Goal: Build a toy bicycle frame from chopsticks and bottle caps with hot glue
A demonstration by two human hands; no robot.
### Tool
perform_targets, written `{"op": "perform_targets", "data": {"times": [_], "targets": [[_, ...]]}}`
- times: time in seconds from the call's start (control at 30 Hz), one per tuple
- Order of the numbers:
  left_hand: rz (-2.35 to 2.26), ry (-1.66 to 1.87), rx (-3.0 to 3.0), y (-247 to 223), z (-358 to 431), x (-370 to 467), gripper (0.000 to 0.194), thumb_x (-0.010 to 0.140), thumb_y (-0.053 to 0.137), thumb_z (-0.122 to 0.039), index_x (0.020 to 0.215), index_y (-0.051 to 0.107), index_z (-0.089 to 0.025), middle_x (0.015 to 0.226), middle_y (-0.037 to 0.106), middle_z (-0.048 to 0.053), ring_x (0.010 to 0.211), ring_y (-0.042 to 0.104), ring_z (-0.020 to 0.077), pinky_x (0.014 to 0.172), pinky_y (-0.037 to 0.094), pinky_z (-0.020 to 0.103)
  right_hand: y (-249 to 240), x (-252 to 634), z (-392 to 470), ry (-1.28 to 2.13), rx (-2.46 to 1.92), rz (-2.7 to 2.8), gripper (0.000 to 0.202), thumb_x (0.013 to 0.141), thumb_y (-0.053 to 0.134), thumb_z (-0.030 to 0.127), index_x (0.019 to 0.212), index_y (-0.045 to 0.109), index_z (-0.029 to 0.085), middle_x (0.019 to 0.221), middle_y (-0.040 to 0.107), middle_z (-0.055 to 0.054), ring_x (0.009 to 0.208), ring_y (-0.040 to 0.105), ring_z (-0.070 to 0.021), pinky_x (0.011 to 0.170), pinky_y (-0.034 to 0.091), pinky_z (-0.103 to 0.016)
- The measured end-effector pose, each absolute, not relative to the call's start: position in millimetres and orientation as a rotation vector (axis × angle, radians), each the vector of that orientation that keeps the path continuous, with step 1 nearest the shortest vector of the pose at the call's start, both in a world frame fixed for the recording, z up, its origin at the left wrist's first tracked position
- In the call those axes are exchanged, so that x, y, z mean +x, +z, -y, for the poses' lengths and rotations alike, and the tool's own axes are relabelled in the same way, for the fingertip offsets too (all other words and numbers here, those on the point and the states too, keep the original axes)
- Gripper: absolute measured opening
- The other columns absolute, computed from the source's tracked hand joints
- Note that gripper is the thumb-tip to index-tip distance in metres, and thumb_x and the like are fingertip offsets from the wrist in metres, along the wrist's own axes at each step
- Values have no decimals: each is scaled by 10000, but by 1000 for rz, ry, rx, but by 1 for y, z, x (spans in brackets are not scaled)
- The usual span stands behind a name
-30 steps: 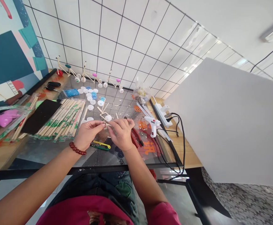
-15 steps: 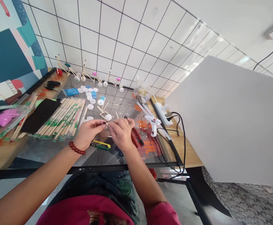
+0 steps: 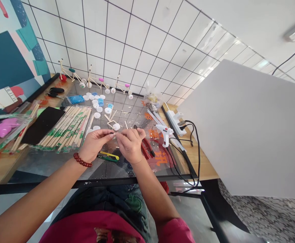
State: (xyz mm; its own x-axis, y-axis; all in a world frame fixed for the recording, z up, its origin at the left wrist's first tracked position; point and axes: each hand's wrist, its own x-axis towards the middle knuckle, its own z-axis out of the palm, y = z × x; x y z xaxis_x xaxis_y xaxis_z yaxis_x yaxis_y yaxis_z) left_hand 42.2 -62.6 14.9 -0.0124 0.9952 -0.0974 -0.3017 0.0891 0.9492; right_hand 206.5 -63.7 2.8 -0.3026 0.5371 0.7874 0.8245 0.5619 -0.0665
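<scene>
We are pinching a small pale piece (image 3: 114, 134), mostly hidden by our fingers, between the left hand (image 3: 94, 144) and the right hand (image 3: 130, 144), both closed at thumb and forefinger, above the glossy dark tabletop (image 3: 86, 171). Just beyond it, a pale wooden stick frame (image 3: 110, 119) with a round white cap (image 3: 116, 127) is lying. A slim yellow-and-green cutter (image 3: 108, 156) is resting nearby, and red-handled pliers (image 3: 145, 148) are lying beside our right wrist.

Open strip btwn cutter (image 3: 110, 158) & front table edge (image 3: 99, 182); pliers (image 3: 145, 150), glue gun (image 3: 165, 133) block R.
</scene>
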Motion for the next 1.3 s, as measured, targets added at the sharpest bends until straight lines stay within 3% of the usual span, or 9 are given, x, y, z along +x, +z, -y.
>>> {"op": "perform_targets", "data": {"times": [0.63,0.73,0.83,0.93,1.13,1.3], "targets": [[-1066,1289,986,18,62,40,339,512,909,-404,742,786,-186,766,737,50,738,620,176,739,499,316,7,203,67,-486,-1117,2016,146,914,650,188,956,722,308,842,676,13,845,574,-158,937,238,-420],[-1065,1308,980,18,62,40,345,517,904,-424,736,781,-187,763,735,48,737,618,173,731,498,305,10,203,68,-449,-1141,1979,122,918,666,274,1022,713,314,907,682,-6,896,582,-180,945,248,-424],[-1086,1332,959,18,62,39,356,513,903,-431,745,774,-195,768,736,47,725,621,179,694,501,303,13,205,68,-354,-1196,1909,341,865,706,433,1167,665,280,1046,666,-56,982,579,-231,933,277,-427],[-1106,1342,963,20,62,39,363,518,900,-439,753,768,-195,776,736,50,730,627,187,678,505,305,15,207,67,-275,-1219,1871,454,818,721,468,1202,630,243,1110,653,-82,1027,575,-254,922,303,-418],[-1099,1355,974,21,63,39,357,539,891,-446,754,757,-194,761,720,35,731,620,176,699,516,305,12,208,65,-196,-1194,1872,332,826,727,401,1112,653,249,1086,693,-56,1044,593,-235,956,298,-409],[-1140,1326,1033,21,63,39,363,541,881,-460,757,762,-193,800,740,54,778,641,205,759,535,351,9,206,64,-207,-1152,1918,91,907,681,350,867,702,271,922,730,-1,979,613,-199,950,264,-412]]}}
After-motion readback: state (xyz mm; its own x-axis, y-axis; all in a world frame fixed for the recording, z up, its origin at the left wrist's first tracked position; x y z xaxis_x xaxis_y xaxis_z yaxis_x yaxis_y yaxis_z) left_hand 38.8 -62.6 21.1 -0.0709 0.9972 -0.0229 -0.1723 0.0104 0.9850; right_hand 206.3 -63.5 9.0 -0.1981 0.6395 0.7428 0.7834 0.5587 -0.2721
